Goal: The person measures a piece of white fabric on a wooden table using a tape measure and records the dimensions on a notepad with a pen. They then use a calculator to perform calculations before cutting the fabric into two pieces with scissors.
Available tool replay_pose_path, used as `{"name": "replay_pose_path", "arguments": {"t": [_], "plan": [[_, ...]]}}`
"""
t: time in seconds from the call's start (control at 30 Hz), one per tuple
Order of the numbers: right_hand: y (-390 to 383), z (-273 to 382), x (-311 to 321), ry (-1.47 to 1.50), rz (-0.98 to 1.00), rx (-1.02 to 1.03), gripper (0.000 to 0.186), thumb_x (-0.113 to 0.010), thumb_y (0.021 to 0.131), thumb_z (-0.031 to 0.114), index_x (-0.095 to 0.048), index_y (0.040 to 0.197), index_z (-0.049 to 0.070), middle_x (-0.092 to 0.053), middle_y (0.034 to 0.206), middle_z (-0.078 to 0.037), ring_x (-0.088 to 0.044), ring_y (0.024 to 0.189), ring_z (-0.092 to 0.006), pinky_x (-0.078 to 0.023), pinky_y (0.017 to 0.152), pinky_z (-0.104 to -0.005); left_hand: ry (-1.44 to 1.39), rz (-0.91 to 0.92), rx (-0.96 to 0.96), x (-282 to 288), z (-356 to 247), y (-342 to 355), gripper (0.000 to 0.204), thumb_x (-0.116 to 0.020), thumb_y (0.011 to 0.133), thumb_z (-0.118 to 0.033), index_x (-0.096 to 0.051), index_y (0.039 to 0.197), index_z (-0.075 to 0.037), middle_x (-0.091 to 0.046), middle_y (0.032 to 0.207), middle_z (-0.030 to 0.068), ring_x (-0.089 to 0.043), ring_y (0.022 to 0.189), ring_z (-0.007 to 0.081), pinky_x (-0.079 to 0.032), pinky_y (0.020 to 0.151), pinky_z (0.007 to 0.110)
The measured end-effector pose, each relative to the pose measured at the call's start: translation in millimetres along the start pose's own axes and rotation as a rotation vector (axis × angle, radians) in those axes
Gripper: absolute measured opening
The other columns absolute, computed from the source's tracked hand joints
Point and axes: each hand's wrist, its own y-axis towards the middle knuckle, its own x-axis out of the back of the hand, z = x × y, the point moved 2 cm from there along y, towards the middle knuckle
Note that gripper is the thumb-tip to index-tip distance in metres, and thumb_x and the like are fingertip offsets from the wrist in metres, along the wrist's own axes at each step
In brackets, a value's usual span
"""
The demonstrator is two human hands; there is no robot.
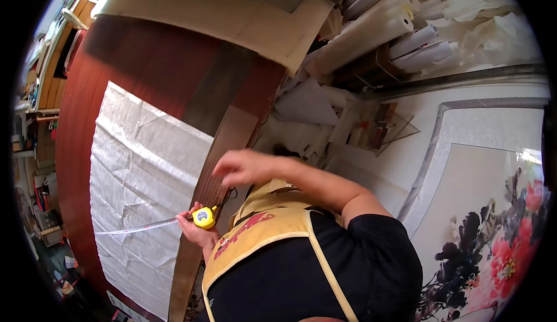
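Observation:
My left hand (200, 232) is closed around a yellow tape measure (203, 218) at the near edge of the table. Its pale blade (142, 227) is pulled out and runs leftward across a large white sheet of paper (148, 177). The sheet lies on the table with creases and ripples over its surface. Above the near table edge, in front of the yellow apron, my right hand (243, 168) hangs in the air. Its fingers are slightly blurred, loosely bent and apart, with nothing visible in them.
The dark red table (133, 49) carries a greyish-brown strip (216, 84). Beige board (232, 34) overhangs its far end. Rolled papers (365, 37) crowd a rack at upper right. A floral painting (493, 229) stands at right. Cluttered shelves (43, 124) line the left.

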Motion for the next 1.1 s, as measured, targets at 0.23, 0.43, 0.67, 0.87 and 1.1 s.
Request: {"name": "replay_pose_path", "arguments": {"t": [0.23, 0.43, 0.67, 0.87, 1.1], "plan": [[-101, -172, 289, -0.062, -0.976, -0.479, 0.026, -0.061, 0.093, 0.023, -0.067, 0.114, 0.008, -0.071, 0.101, -0.013, -0.068, 0.092, -0.0264, -0.053, 0.082, -0.0387, 0.008, -0.073, -0.071, -37, -8, 25, 0.036, -0.043, 0.106, -0.043, -0.052, 0.099, -0.009, -0.062, 0.088, 0.0115, -0.067, 0.088, 0.0272, -0.059, 0.080, 0.041], [-97, -253, 480, -0.590, -1.179, -0.567, 0.034, -0.061, 0.091, 0.016, -0.065, 0.122, 0.004, -0.068, 0.113, -0.022, -0.064, 0.109, -0.0390, -0.051, 0.092, -0.0464, 0.000, -0.272, -0.058, -92, 6, 12, 0.034, -0.044, 0.106, -0.040, -0.053, 0.099, -0.007, -0.060, 0.084, 0.0106, -0.067, 0.089, 0.0308, -0.059, 0.080, 0.044], [-76, -304, 569, -0.595, -1.142, -0.883, 0.038, -0.061, 0.089, 0.017, -0.060, 0.125, 0.003, -0.065, 0.121, -0.024, -0.062, 0.113, -0.0411, -0.050, 0.097, -0.0466, 0.044, -0.372, -0.091, -146, 14, -20, 0.034, -0.045, 0.106, -0.038, -0.055, 0.094, -0.008, -0.060, 0.084, 0.0090, -0.068, 0.090, 0.0315, -0.059, 0.080, 0.043], [-74, -331, 578, -0.447, -1.136, -1.064, 0.031, -0.061, 0.089, 0.020, -0.063, 0.115, 0.003, -0.065, 0.119, -0.025, -0.063, 0.110, -0.0419, -0.050, 0.094, -0.0486, 0.086, -0.378, -0.098, -164, 17, -34, 0.034, -0.046, 0.106, -0.038, -0.054, 0.095, -0.007, -0.060, 0.083, 0.0098, -0.068, 0.089, 0.0310, -0.059, 0.079, 0.042], [-98, -299, 571, -0.375, -1.177, -0.897, 0.035, -0.059, 0.090, 0.019, -0.063, 0.121, 0.001, -0.067, 0.115, -0.021, -0.065, 0.103, -0.0382, -0.052, 0.086, -0.0469, 0.035, -0.315, -0.053, -176, 23, -29, 0.033, -0.046, 0.106, -0.037, -0.053, 0.096, -0.006, -0.061, 0.083, 0.0114, -0.068, 0.087, 0.0320, -0.057, 0.088, 0.045]]}}
